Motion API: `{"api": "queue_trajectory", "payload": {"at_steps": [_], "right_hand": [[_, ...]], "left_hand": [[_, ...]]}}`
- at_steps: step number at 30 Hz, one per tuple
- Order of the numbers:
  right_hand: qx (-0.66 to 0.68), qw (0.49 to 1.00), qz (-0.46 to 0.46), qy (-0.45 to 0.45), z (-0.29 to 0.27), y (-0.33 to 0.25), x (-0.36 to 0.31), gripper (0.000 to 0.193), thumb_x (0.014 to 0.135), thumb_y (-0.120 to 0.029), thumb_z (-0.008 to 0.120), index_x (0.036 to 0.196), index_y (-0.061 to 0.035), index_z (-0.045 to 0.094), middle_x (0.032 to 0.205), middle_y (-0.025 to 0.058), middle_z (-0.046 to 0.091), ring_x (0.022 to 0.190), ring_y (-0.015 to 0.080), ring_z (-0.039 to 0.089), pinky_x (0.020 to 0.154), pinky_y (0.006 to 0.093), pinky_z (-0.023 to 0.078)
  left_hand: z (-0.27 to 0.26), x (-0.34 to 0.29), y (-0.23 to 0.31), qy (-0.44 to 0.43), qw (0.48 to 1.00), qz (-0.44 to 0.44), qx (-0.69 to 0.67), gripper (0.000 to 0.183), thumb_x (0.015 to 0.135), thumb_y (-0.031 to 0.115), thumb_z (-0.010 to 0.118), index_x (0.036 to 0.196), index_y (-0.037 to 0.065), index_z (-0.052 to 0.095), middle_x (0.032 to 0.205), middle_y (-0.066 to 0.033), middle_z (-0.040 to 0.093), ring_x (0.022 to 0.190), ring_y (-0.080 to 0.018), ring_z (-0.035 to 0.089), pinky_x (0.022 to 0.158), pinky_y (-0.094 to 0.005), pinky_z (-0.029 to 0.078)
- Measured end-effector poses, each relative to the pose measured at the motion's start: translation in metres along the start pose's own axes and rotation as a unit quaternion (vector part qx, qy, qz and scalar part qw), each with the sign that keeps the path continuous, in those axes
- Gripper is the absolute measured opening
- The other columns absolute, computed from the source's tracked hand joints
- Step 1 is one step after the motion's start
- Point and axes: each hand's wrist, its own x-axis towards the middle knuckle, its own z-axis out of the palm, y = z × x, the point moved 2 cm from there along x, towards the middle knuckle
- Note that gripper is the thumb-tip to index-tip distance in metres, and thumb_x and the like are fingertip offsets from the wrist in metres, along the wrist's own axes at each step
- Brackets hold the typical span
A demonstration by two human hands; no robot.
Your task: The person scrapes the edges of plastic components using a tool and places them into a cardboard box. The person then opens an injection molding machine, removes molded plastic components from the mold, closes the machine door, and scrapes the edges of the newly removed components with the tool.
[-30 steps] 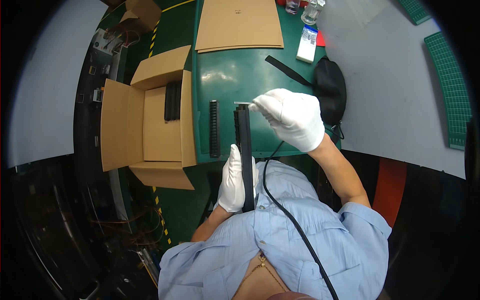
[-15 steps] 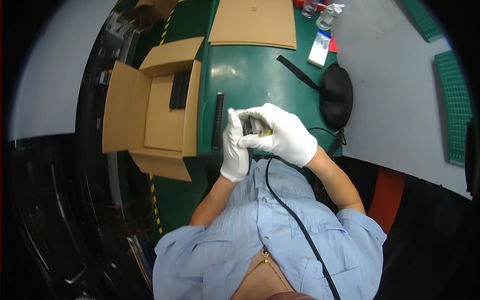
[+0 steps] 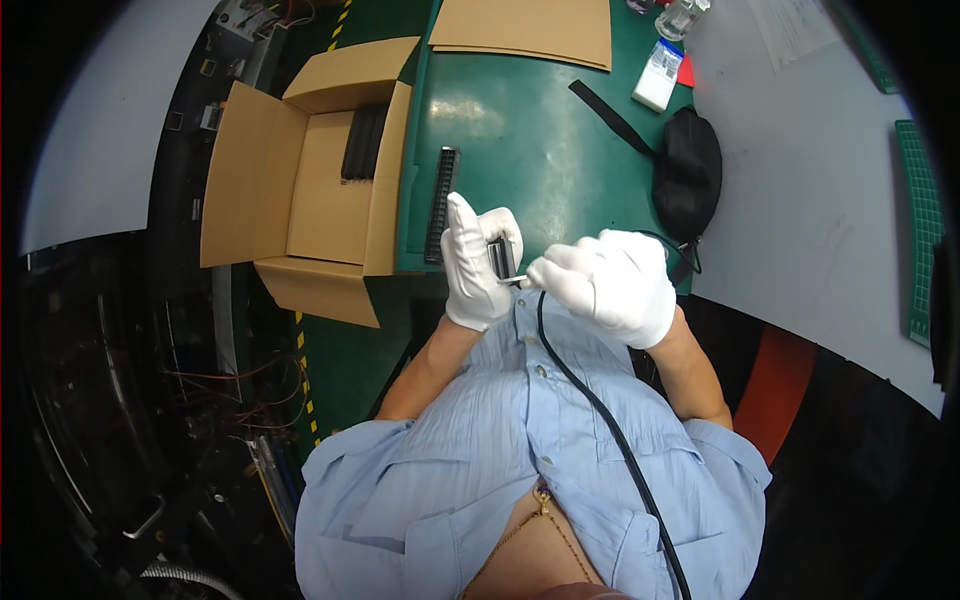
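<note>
Both hands wear white gloves and meet over the table's near edge. In my left hand (image 3: 480, 262), a black slotted part (image 3: 503, 258) is gripped between fingers and palm; most of it is covered by the glove. My right hand (image 3: 610, 287) is closed just to the right of it. From its fingertips a thin pale, blade-like tip (image 3: 513, 281) points at the lower end of the part; the rest of that tool is hidden in the fist. Left of my left hand, a long black slotted strip (image 3: 441, 205) lies on the green table (image 3: 530, 140).
An open cardboard box (image 3: 325, 215) at the left holds several black strips (image 3: 364, 143). Flat cardboard (image 3: 520, 30) lies at the back. A black pouch (image 3: 688, 172), a white packet (image 3: 657, 77) and a clear jar (image 3: 682, 17) stand right. A black cable (image 3: 610, 425) runs down my front.
My right hand has drawn away to the right and down from my left hand, closing into a fist with a thin tip showing. The black part now shows in my left hand. The view has shifted slightly.
</note>
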Motion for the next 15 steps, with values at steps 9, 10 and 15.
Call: {"api": "queue_trajectory", "payload": {"at_steps": [9, 10, 15], "right_hand": [[0.046, 0.997, 0.052, 0.046, -0.006, 0.001, -0.006, 0.022, 0.075, -0.015, 0.067, 0.097, -0.0172, 0.067, 0.081, -0.0005, 0.065, 0.067, 0.0196, 0.065, 0.055, 0.0345, 0.050], [0.044, 0.997, 0.054, 0.046, -0.006, 0.001, -0.005, 0.022, 0.075, -0.015, 0.067, 0.097, -0.0172, 0.067, 0.081, -0.0005, 0.065, 0.067, 0.0196, 0.065, 0.055, 0.0345, 0.050], [0.011, 0.996, 0.074, 0.042, -0.001, 0.003, 0.000, 0.019, 0.075, -0.015, 0.066, 0.093, -0.0160, 0.064, 0.080, -0.0005, 0.065, 0.067, 0.0197, 0.066, 0.055, 0.0349, 0.051]], "left_hand": [[0.005, -0.008, 0.001, -0.056, 0.996, -0.065, -0.038, 0.090, 0.103, 0.070, -0.004, 0.062, 0.005, 0.045, 0.054, 0.0003, 0.041, 0.049, -0.0106, 0.038, 0.050, -0.0278, 0.029], [0.005, -0.008, 0.004, -0.058, 0.997, -0.049, -0.014, 0.091, 0.102, 0.070, -0.003, 0.062, 0.004, 0.046, 0.055, -0.0009, 0.042, 0.050, -0.0116, 0.039, 0.050, -0.0284, 0.030], [0.005, -0.010, 0.002, -0.061, 0.997, -0.036, -0.013, 0.095, 0.101, 0.073, -0.002, 0.067, 0.002, 0.051, 0.057, -0.0017, 0.046, 0.052, -0.0141, 0.042, 0.051, -0.0304, 0.032]]}}
